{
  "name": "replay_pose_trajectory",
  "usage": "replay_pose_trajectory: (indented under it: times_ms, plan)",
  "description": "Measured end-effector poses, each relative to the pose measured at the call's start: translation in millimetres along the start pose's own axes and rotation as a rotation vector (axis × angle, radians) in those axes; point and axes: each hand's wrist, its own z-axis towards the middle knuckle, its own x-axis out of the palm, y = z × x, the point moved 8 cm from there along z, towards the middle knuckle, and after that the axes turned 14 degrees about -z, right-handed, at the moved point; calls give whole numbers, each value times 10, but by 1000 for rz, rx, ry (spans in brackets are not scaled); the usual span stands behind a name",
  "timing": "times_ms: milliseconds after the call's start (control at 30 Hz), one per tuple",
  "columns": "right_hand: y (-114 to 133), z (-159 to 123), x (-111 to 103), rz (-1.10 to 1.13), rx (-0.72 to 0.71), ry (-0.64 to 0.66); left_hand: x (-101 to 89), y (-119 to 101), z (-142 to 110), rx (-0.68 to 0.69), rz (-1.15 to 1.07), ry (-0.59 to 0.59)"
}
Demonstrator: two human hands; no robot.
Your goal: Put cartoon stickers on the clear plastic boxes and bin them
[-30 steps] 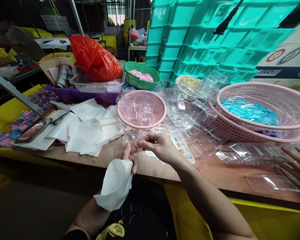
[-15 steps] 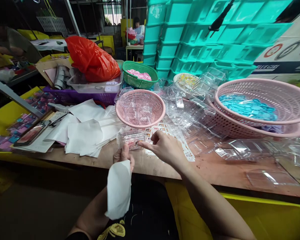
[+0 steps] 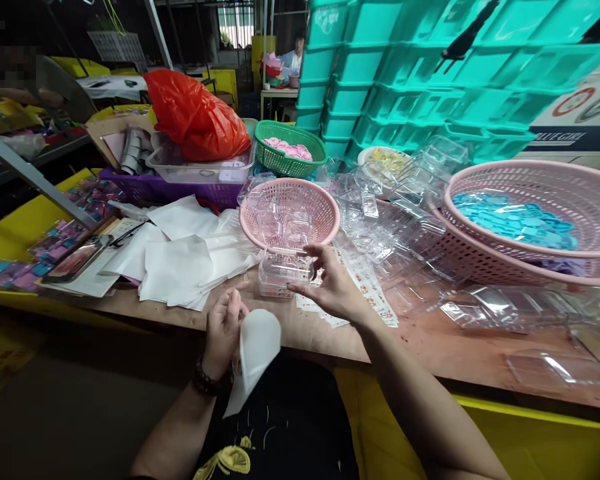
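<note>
My left hand [image 3: 224,327] is closed on a white paper sheet [image 3: 260,337] that curls down over my lap. My right hand [image 3: 331,283] grips the right end of a clear plastic box [image 3: 283,273], thumb below and fingers above. That box is just in front of a pink basket [image 3: 247,230], which has clear plastic pieces inside. Under and beside my right hand lie sheets printed with small stickers [image 3: 375,300]. A pile of white paper sheets [image 3: 177,270] lies to the left of the box.
Clear plastic cases [image 3: 375,233] are heaped right of the pink basket. Larger pink baskets [image 3: 525,260] at the right hold blue pieces. Behind stand a green basket [image 3: 280,160], a red bag [image 3: 195,120] and stacked teal crates [image 3: 390,73]. A phone [image 3: 77,260] lies at left.
My left hand has left the clear box and come down to the left with the white sheet. My right hand has gone from pointing at the box to gripping its right end.
</note>
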Motion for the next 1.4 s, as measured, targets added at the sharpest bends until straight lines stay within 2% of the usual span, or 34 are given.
replay_pose_trajectory:
  times_ms: [100, 200, 267, 367, 400, 467, 533, 567, 633, 733, 867, 1033, 1100, 1167, 1233, 1300, 1400]
  plan:
    - [-46, 44, 188, -138, -62, 9, -14, -216, -19, 238, 266, -17]
    - [-105, 64, 280, -263, -60, -7, 25, -346, -15, 377, 548, -22]
    - [-74, 29, 222, -276, -35, -41, 56, -395, 0, 435, 689, -45]
    - [148, -104, 32, -151, -27, -94, 146, -430, 13, 493, 805, -66]
    - [253, -153, 23, -98, -49, -42, 186, -436, 12, 505, 821, -63]
    - [430, -252, 112, -19, -88, 165, 252, -452, 10, 513, 822, -47]
    - [455, -339, 220, 41, -36, 343, 301, -440, 29, 460, 788, 25]
    - [404, -362, 239, 71, 24, 372, 322, -419, 44, 411, 763, 89]
    - [259, -389, 232, 137, 143, 360, 367, -368, 63, 309, 704, 251]
    - [129, -450, 234, 211, 198, 382, 381, -265, 70, 134, 597, 431]
    - [109, -560, 231, 219, 202, 429, 378, -98, 59, -107, 522, 508]
    - [144, -586, 106, 202, 127, 279, 467, -94, 40, -129, 604, 563]
    - [133, -598, 103, 155, 102, 278, 483, -81, 35, -148, 632, 571]
    - [131, -602, 93, 93, 51, 266, 490, -49, 32, -176, 651, 578]
    - [176, -598, 45, -1, -66, 196, 491, -6, 40, -206, 645, 585]
    - [292, -632, -55, -164, -260, 33, 487, 55, 60, -259, 596, 599]
    - [549, -858, -171, -445, -607, -269, 463, 216, 72, -438, 446, 650]
